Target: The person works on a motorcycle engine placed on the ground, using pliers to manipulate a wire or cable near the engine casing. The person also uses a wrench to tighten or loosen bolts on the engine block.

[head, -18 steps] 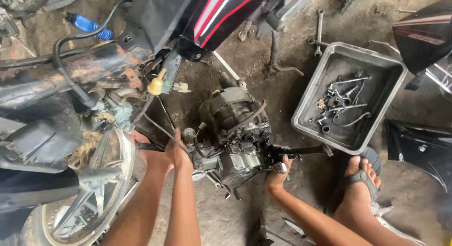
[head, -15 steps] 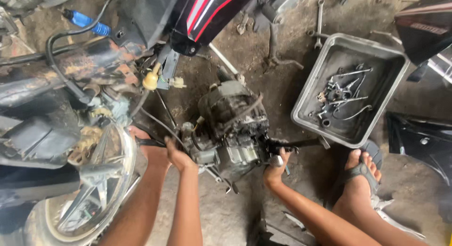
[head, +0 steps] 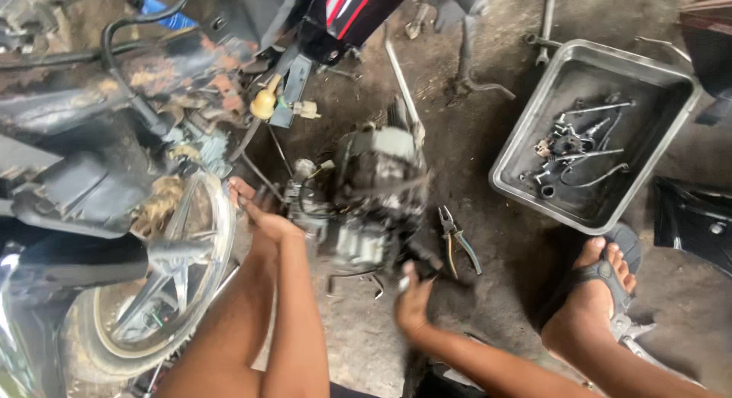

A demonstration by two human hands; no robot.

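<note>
A motorcycle engine [head: 366,200], mid-frame on the dirt floor, had tilted since earlier; left hand [head: 259,211] and right hand [head: 414,303] gripped its sides.

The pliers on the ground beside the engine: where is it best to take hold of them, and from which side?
Probably grip the pliers by the two handles, coming from the lower right. The handles splay toward open dirt, while the head points up toward the engine, where the right hand is busy.

Left hand [head: 259,211] and right hand [head: 413,303] grip the engine [head: 366,200].
</note>
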